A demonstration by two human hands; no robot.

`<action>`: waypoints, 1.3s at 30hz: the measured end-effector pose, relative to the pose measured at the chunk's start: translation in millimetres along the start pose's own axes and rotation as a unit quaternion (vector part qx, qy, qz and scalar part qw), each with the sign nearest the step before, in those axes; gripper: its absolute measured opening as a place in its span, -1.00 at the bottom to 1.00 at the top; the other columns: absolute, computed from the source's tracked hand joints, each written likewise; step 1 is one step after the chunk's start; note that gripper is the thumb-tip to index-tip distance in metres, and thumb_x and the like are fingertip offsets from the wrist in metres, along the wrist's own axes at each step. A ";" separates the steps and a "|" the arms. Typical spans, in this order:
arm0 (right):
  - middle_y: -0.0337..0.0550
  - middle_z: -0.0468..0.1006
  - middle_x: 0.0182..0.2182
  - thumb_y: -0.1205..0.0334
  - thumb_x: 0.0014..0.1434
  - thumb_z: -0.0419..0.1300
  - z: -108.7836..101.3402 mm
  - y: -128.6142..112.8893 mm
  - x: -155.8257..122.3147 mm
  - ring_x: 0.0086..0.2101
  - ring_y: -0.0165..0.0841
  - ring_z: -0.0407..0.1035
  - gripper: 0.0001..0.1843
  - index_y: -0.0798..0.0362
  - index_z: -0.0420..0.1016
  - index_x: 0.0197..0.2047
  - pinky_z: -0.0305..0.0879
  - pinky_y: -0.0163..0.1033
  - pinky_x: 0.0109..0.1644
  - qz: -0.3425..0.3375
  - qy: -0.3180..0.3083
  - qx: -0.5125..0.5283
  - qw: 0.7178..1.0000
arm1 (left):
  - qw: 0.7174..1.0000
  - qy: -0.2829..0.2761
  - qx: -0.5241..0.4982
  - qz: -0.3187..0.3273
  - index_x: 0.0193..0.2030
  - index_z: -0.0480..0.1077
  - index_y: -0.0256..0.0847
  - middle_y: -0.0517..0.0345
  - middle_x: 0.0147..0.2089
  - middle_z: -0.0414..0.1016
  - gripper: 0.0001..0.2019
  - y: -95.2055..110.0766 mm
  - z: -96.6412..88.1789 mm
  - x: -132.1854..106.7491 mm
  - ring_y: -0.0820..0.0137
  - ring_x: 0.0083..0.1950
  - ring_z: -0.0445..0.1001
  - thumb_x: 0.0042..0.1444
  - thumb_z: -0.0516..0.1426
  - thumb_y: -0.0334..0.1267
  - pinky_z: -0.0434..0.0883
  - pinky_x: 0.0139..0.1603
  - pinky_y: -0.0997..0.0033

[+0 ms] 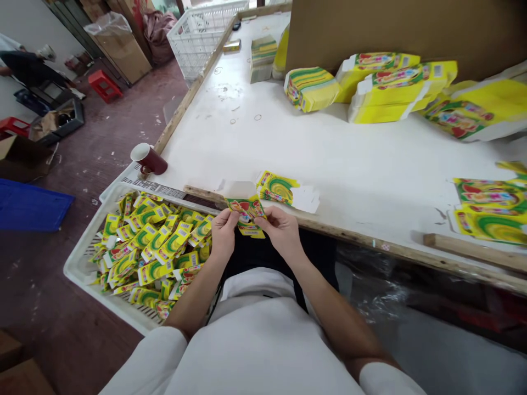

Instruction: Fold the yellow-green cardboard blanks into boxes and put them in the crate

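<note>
Between my two hands is a small printed carton, yellow and green with red fruit pictures, its pale flap sticking up at the far end. My left hand pinches its left edge with thumb and fingers. On the opposite edge, my right hand grips it the same way. Just beyond, a little stack of flat cartons lies on the white table. To the left, a white plastic crate holds a heap of folded yellow cartons.
A maroon mug stands at the table's left corner. Bundles of flat cartons line the back beside a brown cardboard panel. More flat cartons and a wooden strip lie at right. Someone sits far left.
</note>
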State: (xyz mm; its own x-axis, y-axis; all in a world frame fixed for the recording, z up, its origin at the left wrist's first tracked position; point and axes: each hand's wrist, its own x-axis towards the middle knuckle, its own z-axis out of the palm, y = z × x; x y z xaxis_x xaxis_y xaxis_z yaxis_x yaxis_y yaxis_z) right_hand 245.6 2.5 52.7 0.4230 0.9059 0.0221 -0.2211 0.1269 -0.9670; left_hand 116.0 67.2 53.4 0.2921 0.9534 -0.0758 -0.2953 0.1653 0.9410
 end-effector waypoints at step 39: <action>0.08 0.43 0.23 -0.21 0.22 0.16 -9.0 -0.2 -12.8 0.24 -0.08 0.30 -0.21 -0.05 0.16 0.39 0.32 0.06 0.27 -0.064 -0.131 -0.104 0.984 | 0.808 -0.259 0.495 0.187 0.17 0.10 -0.08 0.06 -0.03 0.41 -0.37 13.8 -8.1 -15.9 0.24 -0.07 0.53 -0.02 0.28 -0.29 0.48 -0.15 0.30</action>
State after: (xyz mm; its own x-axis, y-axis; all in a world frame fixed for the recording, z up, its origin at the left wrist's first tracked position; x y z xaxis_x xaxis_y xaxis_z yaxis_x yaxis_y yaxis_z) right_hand 248.1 -12.7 50.3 0.1877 0.9646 0.1850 0.0147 0.1856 -0.9825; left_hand 99.9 56.4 65.0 0.7684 0.6136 0.1818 0.3461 -0.6374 0.6884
